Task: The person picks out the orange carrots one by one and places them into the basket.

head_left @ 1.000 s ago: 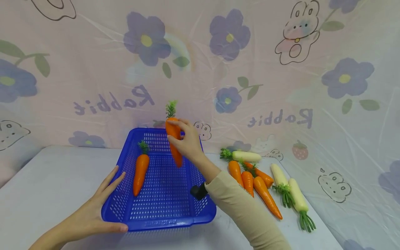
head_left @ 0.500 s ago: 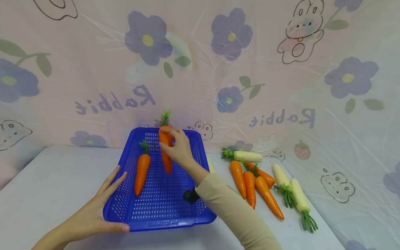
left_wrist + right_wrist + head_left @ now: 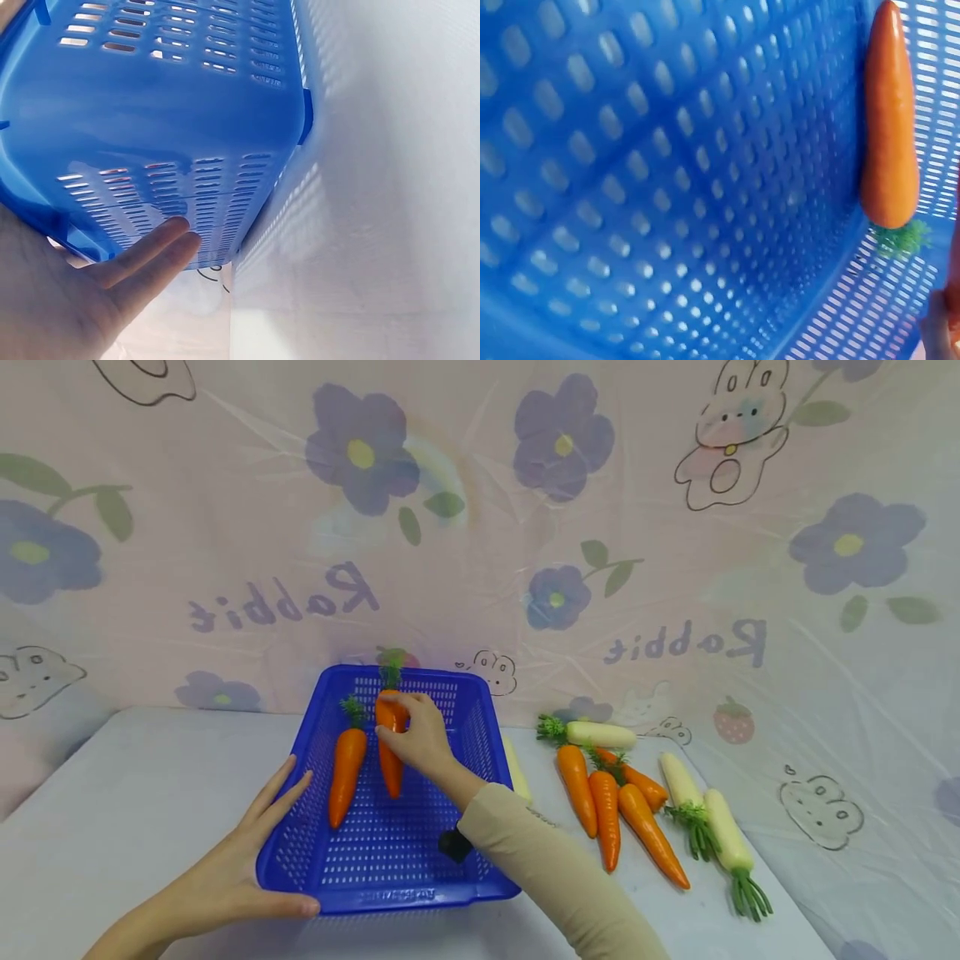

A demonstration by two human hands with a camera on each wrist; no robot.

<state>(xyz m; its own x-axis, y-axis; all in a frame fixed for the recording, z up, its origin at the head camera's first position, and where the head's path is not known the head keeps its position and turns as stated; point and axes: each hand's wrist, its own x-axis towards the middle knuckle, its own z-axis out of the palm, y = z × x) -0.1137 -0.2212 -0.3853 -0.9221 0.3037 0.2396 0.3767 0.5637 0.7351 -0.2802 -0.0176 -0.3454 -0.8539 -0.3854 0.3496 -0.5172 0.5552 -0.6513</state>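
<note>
My right hand [image 3: 422,732] pinches a carrot [image 3: 390,764] near its leafy top, tip pointing down, inside the blue perforated basket [image 3: 405,897]. Whether its tip touches the basket floor I cannot tell. A second carrot [image 3: 348,777] lies along the basket's left side, and the right wrist view shows this carrot [image 3: 891,127] against the wall. At the near left corner of the basket is my left hand [image 3: 217,868], thumb along the front rim. Its fingers [image 3: 154,262] extend straight beside the outer wall in the left wrist view.
Right of the basket, several carrots [image 3: 606,818] lie in a group on the white table [image 3: 112,827]. White radishes with green tops lie around them, one radish [image 3: 600,734] behind and one radish [image 3: 727,835] at the right. Another pale radish [image 3: 517,772] is partly hidden by the basket. A patterned cloth [image 3: 465,527] hangs behind.
My right hand has moved left and down with the carrot, from above the basket's back right to low inside it, beside the other carrot. The left hand stays at the basket's corner.
</note>
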